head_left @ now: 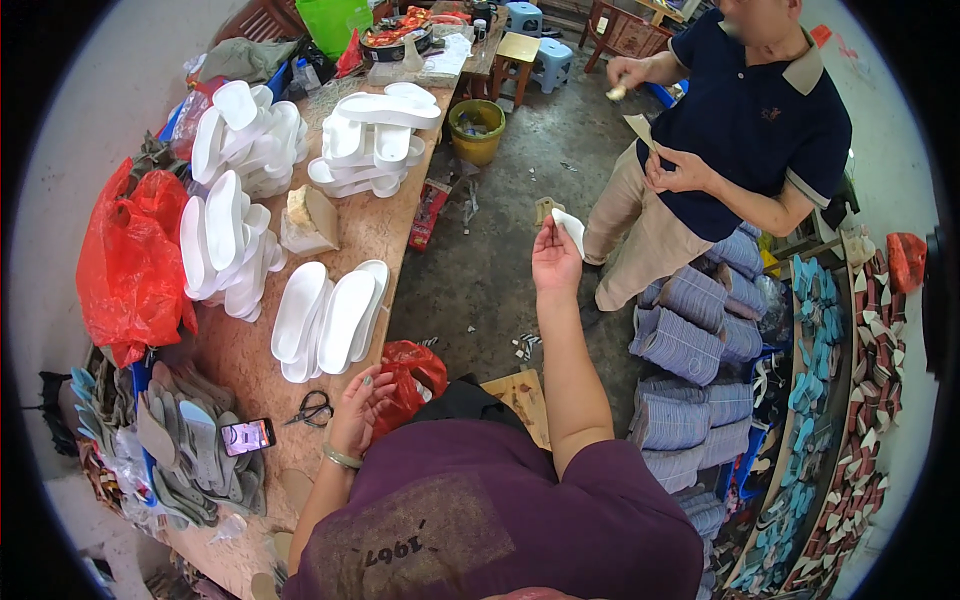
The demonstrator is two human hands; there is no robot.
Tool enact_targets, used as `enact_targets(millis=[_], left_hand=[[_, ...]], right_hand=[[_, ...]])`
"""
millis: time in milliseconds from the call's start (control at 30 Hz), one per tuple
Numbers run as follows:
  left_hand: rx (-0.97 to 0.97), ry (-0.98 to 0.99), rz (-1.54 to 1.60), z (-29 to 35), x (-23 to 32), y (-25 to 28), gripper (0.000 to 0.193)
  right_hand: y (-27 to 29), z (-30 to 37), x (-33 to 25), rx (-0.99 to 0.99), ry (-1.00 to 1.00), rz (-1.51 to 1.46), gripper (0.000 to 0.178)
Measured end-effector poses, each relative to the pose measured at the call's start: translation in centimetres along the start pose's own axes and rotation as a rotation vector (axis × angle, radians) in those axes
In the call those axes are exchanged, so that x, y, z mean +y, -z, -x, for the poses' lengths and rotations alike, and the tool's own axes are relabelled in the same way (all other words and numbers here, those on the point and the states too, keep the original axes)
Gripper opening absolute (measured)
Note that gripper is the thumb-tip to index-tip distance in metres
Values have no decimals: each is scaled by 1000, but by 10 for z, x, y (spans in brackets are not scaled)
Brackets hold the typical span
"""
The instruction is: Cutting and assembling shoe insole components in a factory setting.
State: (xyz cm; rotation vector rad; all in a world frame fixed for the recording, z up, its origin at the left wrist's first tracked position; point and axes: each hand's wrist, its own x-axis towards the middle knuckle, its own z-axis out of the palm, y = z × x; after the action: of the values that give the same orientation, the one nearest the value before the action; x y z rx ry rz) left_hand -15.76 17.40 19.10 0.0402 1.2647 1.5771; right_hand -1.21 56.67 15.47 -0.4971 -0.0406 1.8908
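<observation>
Currently: right hand [556, 257] is gripping a small white piece [571, 228], raised above the floor.
Left hand [358, 408] is resting loosely open at the workbench [250, 350] edge beside scissors [313, 408]; the piece's exact shape is proving hard to make out.

Lit phone [247, 436] on table [240, 350], beside scissors [315, 408]

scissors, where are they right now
In the head view the scissors lie on the wooden table at the person's left, between the phone and the left hand.
</observation>
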Motion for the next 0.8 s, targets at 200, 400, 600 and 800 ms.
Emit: enact_targets(millis=[200, 400, 600, 800], left_hand=[[61, -16, 30, 5, 0, 9, 37], [47, -17, 2, 0, 2, 7, 36], [50, -9, 2, -3, 4, 2, 33], [72, -14, 14, -3, 3, 3, 31]], right_hand=[[6, -12, -2, -5, -15, -2, 22], [5, -11, 0, 6, -45, -24, 20], [3, -8, -3, -12, -51, -37, 17], [1, -5, 4, -12, -88, 8, 14]])
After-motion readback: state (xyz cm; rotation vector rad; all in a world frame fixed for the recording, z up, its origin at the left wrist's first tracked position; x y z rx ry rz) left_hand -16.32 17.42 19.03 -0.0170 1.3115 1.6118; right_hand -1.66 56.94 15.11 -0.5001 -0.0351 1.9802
